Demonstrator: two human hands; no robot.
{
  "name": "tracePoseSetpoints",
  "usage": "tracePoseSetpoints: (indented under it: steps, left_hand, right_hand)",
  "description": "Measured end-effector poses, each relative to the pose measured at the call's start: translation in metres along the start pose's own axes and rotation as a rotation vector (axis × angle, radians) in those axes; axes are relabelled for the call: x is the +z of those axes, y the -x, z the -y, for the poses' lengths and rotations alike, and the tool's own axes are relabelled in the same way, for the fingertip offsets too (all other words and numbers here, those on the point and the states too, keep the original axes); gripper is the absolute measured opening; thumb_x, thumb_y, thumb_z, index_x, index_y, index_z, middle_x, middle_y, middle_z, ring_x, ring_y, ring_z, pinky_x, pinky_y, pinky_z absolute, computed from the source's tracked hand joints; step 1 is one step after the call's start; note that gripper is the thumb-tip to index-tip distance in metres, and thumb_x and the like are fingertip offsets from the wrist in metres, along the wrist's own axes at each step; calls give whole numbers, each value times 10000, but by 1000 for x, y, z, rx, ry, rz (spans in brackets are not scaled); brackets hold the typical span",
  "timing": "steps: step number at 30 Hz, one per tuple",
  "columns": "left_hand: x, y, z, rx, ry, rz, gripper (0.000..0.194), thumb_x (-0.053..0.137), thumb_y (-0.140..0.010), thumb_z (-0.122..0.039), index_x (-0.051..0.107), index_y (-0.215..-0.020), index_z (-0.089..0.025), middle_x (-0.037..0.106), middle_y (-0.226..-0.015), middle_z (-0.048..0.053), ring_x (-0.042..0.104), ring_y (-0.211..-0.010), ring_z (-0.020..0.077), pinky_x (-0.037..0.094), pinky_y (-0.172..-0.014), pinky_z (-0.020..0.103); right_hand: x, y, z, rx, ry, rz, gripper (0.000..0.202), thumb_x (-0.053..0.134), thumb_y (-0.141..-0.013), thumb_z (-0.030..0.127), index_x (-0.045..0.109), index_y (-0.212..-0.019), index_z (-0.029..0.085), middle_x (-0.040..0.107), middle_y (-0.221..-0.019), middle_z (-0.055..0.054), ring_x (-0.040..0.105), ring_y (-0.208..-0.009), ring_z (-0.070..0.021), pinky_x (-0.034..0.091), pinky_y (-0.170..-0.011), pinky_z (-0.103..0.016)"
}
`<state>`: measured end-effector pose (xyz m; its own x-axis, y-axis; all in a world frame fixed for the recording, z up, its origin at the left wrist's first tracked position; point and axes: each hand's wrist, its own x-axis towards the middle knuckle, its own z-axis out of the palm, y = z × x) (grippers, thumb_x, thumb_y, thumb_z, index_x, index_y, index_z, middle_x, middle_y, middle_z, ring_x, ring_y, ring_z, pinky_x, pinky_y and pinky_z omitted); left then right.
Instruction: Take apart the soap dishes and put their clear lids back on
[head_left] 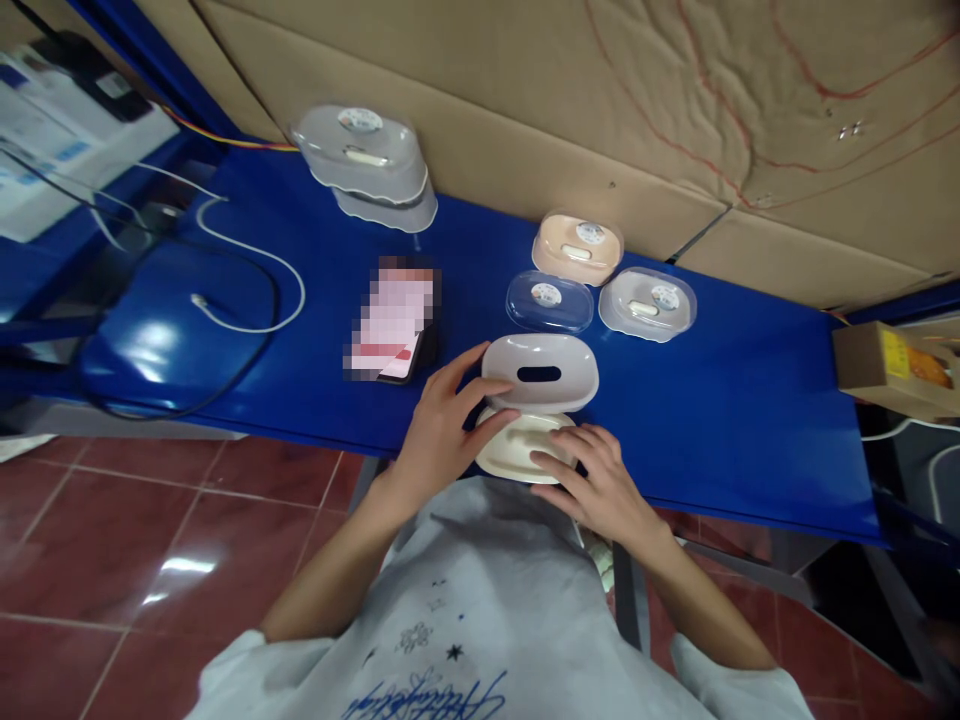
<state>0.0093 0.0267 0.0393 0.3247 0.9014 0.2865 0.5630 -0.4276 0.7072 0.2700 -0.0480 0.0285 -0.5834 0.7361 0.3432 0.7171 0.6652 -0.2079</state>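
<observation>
- steadying, by my judgement, is the step in hand: through the head camera i have both hands at the cream dish (517,455), which lies at the near edge of the blue bench (750,420).
- left hand (442,420): fingers spread and relaxed, not clenched; the upper fingers meet the left side of the white slotted dish (544,352), the thumb reaches over the cream dish.
- right hand (604,485): fingers laid over the right end of the cream dish, thumb at its near side; whether it grips or merely rests, i am unable to say.
- position of the two parts: white slotted dish just beyond the cream one, its slot facing up; i cannot make out whether their rims touch.
- next move, as i judge it: calls for a sure hold on both ends of the cream dish, kept level and clear of the neighbouring rim.
- count, near the hands: one cream dish, one white slotted dish, one loose clear lid (551,312).
- count, farther back: one peach lidded box (574,242), one white lidded box (643,298), and a stack of lidded boxes (390,165), apparently two.
- count, surroundings: one phone (401,365), partly blurred; one white cable (303,285); one small cardboard box (892,385) at far right.
</observation>
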Motion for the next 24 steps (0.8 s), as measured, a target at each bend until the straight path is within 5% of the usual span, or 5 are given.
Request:
tracePoseSetpoints:
  steps: [5, 10, 16, 19, 24]
  left_hand:
    - [-4, 27, -2, 116, -42, 72, 270, 702, -1032, -375, 660, -1292, -319, 532, -1644, 101, 550, -1496, 319, 452, -1237, 607]
    - [3, 41, 4, 215, -67, 108, 286, 703, -1032, -340, 623, -1302, -290, 544, -1594, 146, 557, -1478, 326, 419, -1252, 645]
    - [8, 39, 8, 140, -6, 95, 679, 828, -929, -409, 500, -1517, -325, 462, -1655, 164, 481, -1535, 385, 465, -1222, 618]
    - [11, 33, 7, 126, -95, 125, 945, 864, -891, -424, 320, -1656, -313, 384, -1726, 217, 408, -1584, 434, 367, -1250, 670]
    - [11, 24, 8, 80, -168, 179, 889, 800, -949, -377, 290, -1672, -287, 492, -1652, 224, 514, -1499, 402, 393, -1175, 611]
  right_hand:
    - [10, 12, 2, 109, 97, -261, 547, 846, -930, 358, 614, -1421, 421, 670, -1305, -41, 605, -1293, -273, 444, -1167, -475]
    - [-1, 3, 1, 3, 32, 0, 545, 646, -1047, 578, 588, -1500, 280, 749, -1383, -91, 632, -1356, -281, 294, -1281, -530]
    - [-12, -10, -5, 0, -2, 74, 479, 575, -1091, 138, 574, -1532, 325, 767, -1401, -4, 672, -1363, -207, 290, -1286, -500]
    - [-14, -15, -8, -13, -10, 56, 532, 560, -1081, 90, 551, -1555, 333, 759, -1415, 8, 687, -1338, -197, 312, -1268, -491]
    - [-9, -25, -10, 3, -6, 35, 439, 587, -1075, 118, 633, -1465, 314, 806, -1308, -7, 732, -1205, -195, 399, -1147, -454]
